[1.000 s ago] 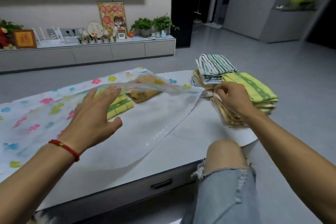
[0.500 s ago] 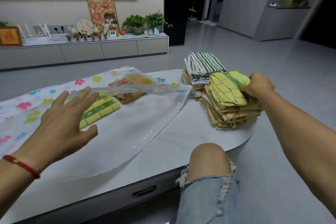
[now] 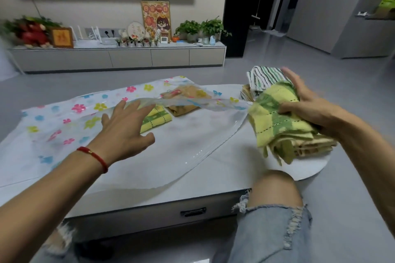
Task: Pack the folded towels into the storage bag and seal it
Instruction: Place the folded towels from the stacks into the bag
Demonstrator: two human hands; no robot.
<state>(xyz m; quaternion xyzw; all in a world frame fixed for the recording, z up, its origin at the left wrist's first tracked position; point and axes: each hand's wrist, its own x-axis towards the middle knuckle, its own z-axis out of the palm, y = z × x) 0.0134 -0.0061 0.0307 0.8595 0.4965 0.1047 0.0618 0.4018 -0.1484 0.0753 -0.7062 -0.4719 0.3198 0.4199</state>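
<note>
Gripping a folded yellow-green towel (image 3: 275,121) w/ thumb on the near side & fingers (image 3: 292,79) curled over the far side, the right hand (image 3: 307,104) holds it above the towel stack (image 3: 310,145) at the desk's (image 3: 213,179) right end. A striped towel (image 3: 265,76) lies behind. Left hand (image 3: 126,130) hovers w/ fingers spread, tips at the raised top flap of the floral storage bag (image 3: 64,121), mouth open toward the stack. Inside the bag: a yellow-green checked towel (image 3: 157,118) & a tan towel (image 3: 186,100), side by side.
</note>
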